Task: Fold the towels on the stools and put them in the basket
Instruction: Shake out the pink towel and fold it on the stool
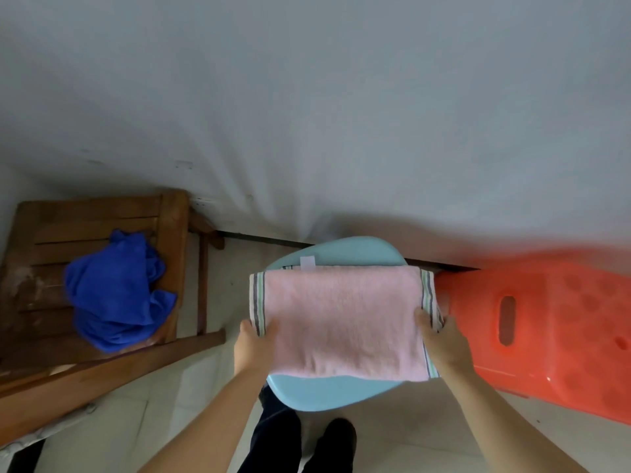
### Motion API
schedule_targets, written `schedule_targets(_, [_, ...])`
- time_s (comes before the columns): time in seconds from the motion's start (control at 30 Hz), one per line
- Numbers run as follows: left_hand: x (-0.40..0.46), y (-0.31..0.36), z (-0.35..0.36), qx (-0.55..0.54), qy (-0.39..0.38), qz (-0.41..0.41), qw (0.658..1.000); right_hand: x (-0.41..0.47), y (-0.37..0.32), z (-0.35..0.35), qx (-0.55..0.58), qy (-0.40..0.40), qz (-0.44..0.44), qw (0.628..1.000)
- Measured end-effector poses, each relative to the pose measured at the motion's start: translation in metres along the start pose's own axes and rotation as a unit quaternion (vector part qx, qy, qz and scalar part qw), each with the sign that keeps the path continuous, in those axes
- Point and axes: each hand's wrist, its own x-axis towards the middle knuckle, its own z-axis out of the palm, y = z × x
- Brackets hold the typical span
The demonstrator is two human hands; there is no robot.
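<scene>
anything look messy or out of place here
The bright blue cloth lies crumpled in a heap on the brown wooden slatted stool, not yet folded. The pink striped-edge towel lies flat on the light blue round stool, held at both ends by the left hand and right hand. No basket is in view.

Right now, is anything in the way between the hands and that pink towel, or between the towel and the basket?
Nothing is between them: the left hand and right hand already grip the pink towel by its striped ends on the light blue stool. No basket shows in this view, so that path cannot be judged.
</scene>
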Motion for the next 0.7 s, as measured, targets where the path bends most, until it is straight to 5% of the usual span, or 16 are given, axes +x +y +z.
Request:
schedule_targets(0.27, [0.013, -0.017, -0.013, -0.064, 0.029, 0.052, 0.996, -0.001, -0.004, -0.002, 0.063, -0.014, -0.062, 0.996])
schedule_targets(0.47, [0.014, -0.015, -0.02, -0.064, -0.019, 0.038, 0.997, -0.024, -0.03, -0.01, 0.087, -0.004, -0.133, 0.987])
schedule_targets(0.7, [0.009, 0.004, -0.04, -0.182, -0.087, -0.09, 0.975, -0.1, -0.128, 0.019, -0.041, -0.142, -0.305, 0.941])
